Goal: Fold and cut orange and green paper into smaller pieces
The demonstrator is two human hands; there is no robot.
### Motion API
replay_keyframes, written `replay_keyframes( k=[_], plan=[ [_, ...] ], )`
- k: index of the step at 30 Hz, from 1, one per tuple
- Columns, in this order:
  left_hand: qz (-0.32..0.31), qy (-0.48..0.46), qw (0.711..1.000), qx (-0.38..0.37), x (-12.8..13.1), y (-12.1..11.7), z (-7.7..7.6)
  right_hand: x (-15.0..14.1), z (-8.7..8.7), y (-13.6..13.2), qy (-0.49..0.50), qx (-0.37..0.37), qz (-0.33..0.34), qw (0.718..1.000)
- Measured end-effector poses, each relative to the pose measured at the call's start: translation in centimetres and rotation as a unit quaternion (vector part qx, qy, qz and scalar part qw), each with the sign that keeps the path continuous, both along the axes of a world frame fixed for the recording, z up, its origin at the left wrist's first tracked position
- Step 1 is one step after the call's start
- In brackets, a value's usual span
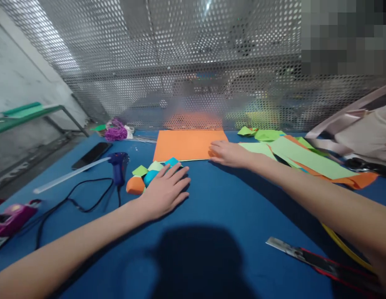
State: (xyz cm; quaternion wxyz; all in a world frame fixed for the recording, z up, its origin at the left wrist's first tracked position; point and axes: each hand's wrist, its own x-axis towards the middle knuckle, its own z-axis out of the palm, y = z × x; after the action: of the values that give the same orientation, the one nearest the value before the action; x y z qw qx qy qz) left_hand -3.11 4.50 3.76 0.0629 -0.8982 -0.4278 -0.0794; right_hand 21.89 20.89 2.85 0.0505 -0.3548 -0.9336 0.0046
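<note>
My left hand (pixel 168 189) lies palm down with its fingers spread, beside and partly over a cluster of small folded paper pieces. Among these are an orange piece (pixel 136 185), a green piece (pixel 140 170) and a blue piece (pixel 151 177); my hand hides part of the cluster. Farther back, a flat stack of orange paper (pixel 186 145) rests against the foot of the mesh panel, with a thin pale edge showing beneath. The fingers of my right hand (pixel 225 153) are curled around its right front corner, thumb toward me.
Left on the blue table (pixel 205 199) are a glue gun (pixel 118 168) with glue stick and cord, a phone (pixel 92 155) and purple string (pixel 116 130). At right lie green paper strips (pixel 308 155) and an open-bladed utility knife (pixel 317 259). A perforated metal panel (pixel 186 50) stands behind.
</note>
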Motion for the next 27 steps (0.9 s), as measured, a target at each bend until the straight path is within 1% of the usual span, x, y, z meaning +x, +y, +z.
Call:
replay_keyframes(
  k=[3,8,11,15,21,27],
  plan=[
    [0.011,0.075,0.997,0.026,0.0,1.3,-0.3,-1.4,-0.5,0.9,-0.029,0.008,0.032,0.999],
    [0.015,0.121,0.990,0.070,-0.3,3.1,-1.5,-2.1,-1.0,1.3,-0.054,0.023,0.050,0.997],
    [0.013,0.138,0.986,0.091,-0.6,3.2,-1.8,-2.2,-1.2,1.0,-0.049,0.033,0.042,0.997],
    [0.030,0.161,0.981,0.107,-1.0,2.9,-1.6,-2.5,-1.3,0.7,-0.029,0.039,0.006,0.999],
    [0.051,0.169,0.977,0.118,-1.7,3.2,-1.7,-2.4,-0.6,1.0,0.025,0.026,-0.051,0.998],
    [0.065,0.177,0.973,0.134,-2.2,3.1,-1.4,-2.2,0.0,1.0,0.077,0.003,-0.022,0.997]
  ],
)
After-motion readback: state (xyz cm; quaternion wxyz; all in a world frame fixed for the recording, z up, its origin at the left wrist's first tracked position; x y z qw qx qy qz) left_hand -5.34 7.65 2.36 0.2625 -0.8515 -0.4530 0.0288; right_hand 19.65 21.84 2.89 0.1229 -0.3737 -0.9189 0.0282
